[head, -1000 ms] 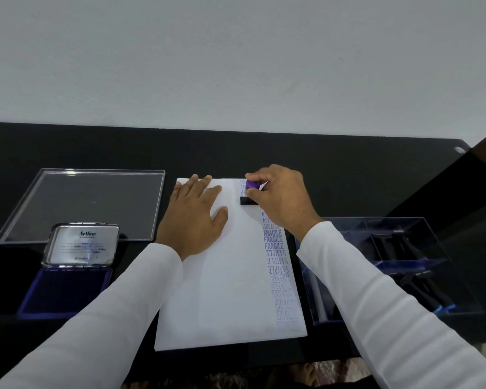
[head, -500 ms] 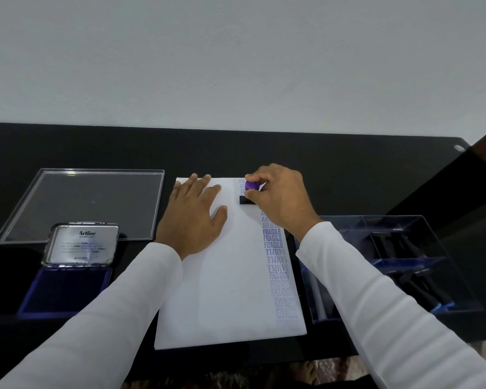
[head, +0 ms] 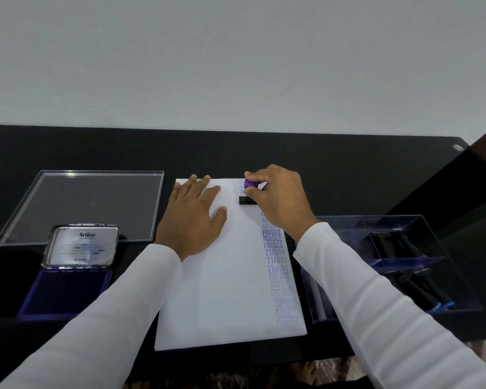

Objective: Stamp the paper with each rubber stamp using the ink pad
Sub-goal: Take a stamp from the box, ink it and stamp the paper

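Note:
A white sheet of paper [head: 225, 276] lies on the black table, with a column of blue stamped words down its right side. My left hand [head: 192, 217] rests flat on the paper's upper left, fingers spread. My right hand [head: 278, 200] grips a rubber stamp [head: 249, 192] by its purple handle, its black base down on the paper near the top right. The open blue ink pad [head: 65, 290] sits at the left with its silver lid [head: 82, 245] raised.
A clear acrylic tray [head: 51, 186] lies at the back left. At the right, a clear divided box [head: 443, 276] holds several more black stamps. The table's front edge runs just below the paper.
Almost nothing differs. My right hand stays on the stamp at the paper's top right, and my left hand stays flat on the sheet.

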A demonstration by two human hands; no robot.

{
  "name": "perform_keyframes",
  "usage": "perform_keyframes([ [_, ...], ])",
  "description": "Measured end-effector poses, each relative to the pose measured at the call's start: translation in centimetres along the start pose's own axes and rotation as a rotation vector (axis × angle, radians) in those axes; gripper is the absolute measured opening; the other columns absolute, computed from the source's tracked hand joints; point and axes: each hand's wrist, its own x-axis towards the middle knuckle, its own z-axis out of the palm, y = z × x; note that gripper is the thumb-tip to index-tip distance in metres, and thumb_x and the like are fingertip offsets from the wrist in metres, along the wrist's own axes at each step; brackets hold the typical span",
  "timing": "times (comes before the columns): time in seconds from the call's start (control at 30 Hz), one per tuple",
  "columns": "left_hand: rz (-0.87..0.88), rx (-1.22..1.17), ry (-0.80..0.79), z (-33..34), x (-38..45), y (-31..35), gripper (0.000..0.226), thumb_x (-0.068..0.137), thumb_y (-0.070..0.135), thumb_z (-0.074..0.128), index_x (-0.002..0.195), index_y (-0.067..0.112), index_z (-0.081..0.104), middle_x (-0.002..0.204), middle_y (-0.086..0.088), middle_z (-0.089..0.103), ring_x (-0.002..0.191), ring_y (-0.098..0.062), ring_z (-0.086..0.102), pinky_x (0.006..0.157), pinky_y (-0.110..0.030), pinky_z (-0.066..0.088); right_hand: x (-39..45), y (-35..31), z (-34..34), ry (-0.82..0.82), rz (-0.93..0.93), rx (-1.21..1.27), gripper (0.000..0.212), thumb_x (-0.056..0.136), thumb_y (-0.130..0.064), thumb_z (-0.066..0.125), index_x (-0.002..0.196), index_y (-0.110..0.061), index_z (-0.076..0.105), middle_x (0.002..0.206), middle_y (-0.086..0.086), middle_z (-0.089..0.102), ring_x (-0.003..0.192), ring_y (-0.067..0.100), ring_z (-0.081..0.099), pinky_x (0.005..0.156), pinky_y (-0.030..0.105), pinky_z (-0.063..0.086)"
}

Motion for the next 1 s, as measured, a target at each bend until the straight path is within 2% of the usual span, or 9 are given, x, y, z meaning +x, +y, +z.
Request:
perform_keyframes([
  [0.2, 0.004, 0.0, 0.007, 0.05, 0.06, -0.03, 0.068, 0.094, 0.062, 0.03, 0.151, 0.027, 0.043, 0.165, 0.0, 0.029, 0.155, -0.025, 0.017, 0.127, -0.049, 0.009, -0.01, 0.07, 0.14, 0.006, 0.002, -0.004, 0.037, 0.091, -0.031, 0.069, 0.127, -0.02, 0.067, 0.125, -0.001, 0.065, 0.107, 0.014, 0.061, 0.089, 0.016, 0.04],
  [0.4, -0.004, 0.005, 0.003, 0.05, 0.0, 0.01, 0.069, 0.094, 0.062, 0.029, 0.151, 0.027, 0.042, 0.165, 0.001, 0.028, 0.155, -0.025, 0.016, 0.127, -0.048, 0.008, 0.1, 0.23, 0.24, 0.02, -0.006, 0.014, 0.028, 0.089, -0.028, 0.073, 0.116, -0.02, 0.072, 0.117, -0.002, 0.068, 0.091, 0.007, 0.056, 0.086, 0.016, 0.042],
  [0.53, -0.005, 0.001, 0.004, 0.03, 0.07, -0.04, 0.069, 0.094, 0.063, 0.029, 0.152, 0.027, 0.042, 0.165, 0.001, 0.028, 0.155, -0.025, 0.017, 0.127, -0.048, 0.008, 0.08, 0.2, 0.27, 0.024, -0.011, 0.009, 0.024, 0.088, -0.026, 0.074, 0.111, -0.02, 0.073, 0.113, -0.002, 0.068, 0.09, 0.008, 0.056, 0.082, 0.016, 0.041],
  [0.7, -0.006, 0.001, -0.003, -0.03, 0.0, 0.02, 0.07, 0.093, 0.064, 0.028, 0.152, 0.028, 0.041, 0.166, 0.001, 0.027, 0.155, -0.025, 0.016, 0.127, -0.048, 0.008, 0.19, 0.06, 0.24, 0.004, 0.004, -0.017, 0.031, 0.09, -0.029, 0.072, 0.12, -0.021, 0.07, 0.12, -0.001, 0.066, 0.093, 0.007, 0.053, 0.086, 0.017, 0.04],
  [0.83, -0.003, -0.002, -0.004, -0.01, -0.01, -0.06, 0.07, 0.093, 0.064, 0.028, 0.152, 0.028, 0.041, 0.166, 0.001, 0.027, 0.155, -0.025, 0.016, 0.127, -0.047, 0.007, 0.08, -0.05, 0.17, -0.004, 0.019, -0.02, 0.036, 0.09, -0.031, 0.071, 0.125, -0.021, 0.068, 0.123, -0.001, 0.065, 0.101, 0.012, 0.059, 0.086, 0.017, 0.038],
  [1.0, -0.007, -0.003, -0.006, -0.05, -0.02, 0.04, 0.071, 0.093, 0.064, 0.028, 0.152, 0.028, 0.041, 0.166, 0.001, 0.026, 0.155, -0.025, 0.016, 0.127, -0.047, 0.008, 0.14, -0.02, 0.1, -0.012, 0.025, -0.017, 0.034, 0.089, -0.03, 0.072, 0.122, -0.022, 0.069, 0.121, -0.002, 0.066, 0.1, 0.012, 0.059, 0.087, 0.018, 0.04],
])
